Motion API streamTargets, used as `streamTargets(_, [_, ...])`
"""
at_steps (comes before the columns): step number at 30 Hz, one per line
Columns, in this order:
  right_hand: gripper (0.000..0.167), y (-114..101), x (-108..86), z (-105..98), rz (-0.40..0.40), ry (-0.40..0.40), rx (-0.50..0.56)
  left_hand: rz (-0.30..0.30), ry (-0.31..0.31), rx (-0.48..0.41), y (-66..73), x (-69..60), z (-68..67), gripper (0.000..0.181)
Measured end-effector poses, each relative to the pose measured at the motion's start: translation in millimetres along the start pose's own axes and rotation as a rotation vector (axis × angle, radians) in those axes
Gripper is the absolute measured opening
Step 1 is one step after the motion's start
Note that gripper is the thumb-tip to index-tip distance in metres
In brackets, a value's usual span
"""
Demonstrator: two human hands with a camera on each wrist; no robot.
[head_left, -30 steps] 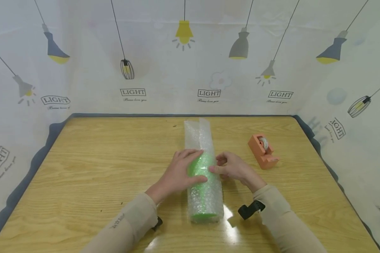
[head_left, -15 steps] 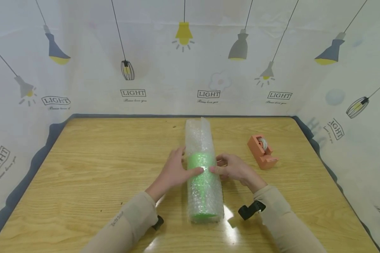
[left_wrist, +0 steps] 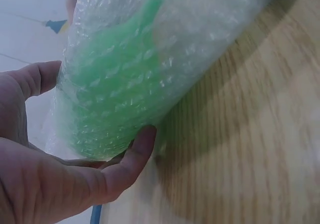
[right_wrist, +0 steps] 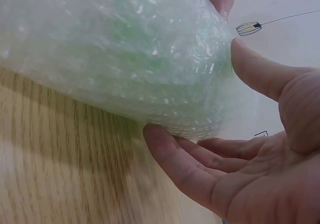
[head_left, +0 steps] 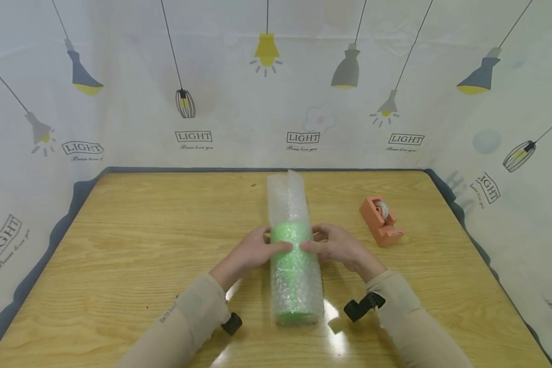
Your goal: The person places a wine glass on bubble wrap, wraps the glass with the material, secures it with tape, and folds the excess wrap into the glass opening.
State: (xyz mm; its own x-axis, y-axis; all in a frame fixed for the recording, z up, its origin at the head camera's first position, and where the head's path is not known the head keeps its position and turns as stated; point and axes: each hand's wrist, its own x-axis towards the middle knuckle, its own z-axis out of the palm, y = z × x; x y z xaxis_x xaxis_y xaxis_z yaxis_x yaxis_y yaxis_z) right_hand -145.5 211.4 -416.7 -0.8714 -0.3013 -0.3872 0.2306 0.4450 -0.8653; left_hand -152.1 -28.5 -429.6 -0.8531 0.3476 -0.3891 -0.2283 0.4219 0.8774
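A roll of clear bubble wrap [head_left: 287, 202] lies lengthwise on the table, its flattened far end extending past what is inside. Through it shows a green goblet-shaped thing [left_wrist: 115, 84], with a wide bowl, a narrow stem and a base toward the near end. My left hand [head_left: 253, 250] grips the roll from the left, thumb on top and fingers low along the side. From the right, my right hand [head_left: 340, 246] holds it the same way, its thumb close to the left one. In the right wrist view, the fingertips [head_left: 321, 236] reach under the wrap's lower edge.
An orange tape dispenser [head_left: 382, 220] with a roll of tape stands to the right of the right hand. The wooden table [head_left: 142, 230] ends at a dark edge against a lamp-printed cloth backdrop [head_left: 239, 102].
My left hand has come down from across the top of the roll to its left side, thumb staying on top. The roll has shifted slightly left. The right hand has barely moved.
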Motion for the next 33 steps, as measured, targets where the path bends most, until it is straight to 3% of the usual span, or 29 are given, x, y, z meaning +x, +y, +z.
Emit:
streamTargets(8, [0.069, -7.8, -1.8, 1.0, -0.086, 0.039, 0.067, 0.086, 0.030, -0.058, 7.6, -6.0, -4.5, 0.085])
streamTargets(14, [0.069, -14.4, -4.8, 1.6, -0.123, 0.076, 0.056, 0.121, 0.096, -0.033, 16.6, -12.1, -7.5, 0.081])
streamTargets(22, [0.071, -22.4, -8.7, 2.5, -0.166, 0.150, 0.039, 0.201, 0.130, -0.004, 27.1, -18.9, -13.4, 0.078])
streamTargets(33, [0.076, -34.2, -9.9, 3.6, -0.326, 0.211, 0.029, 0.355, 0.163, 0.086, 40.5, -25.0, -27.2, 0.085])
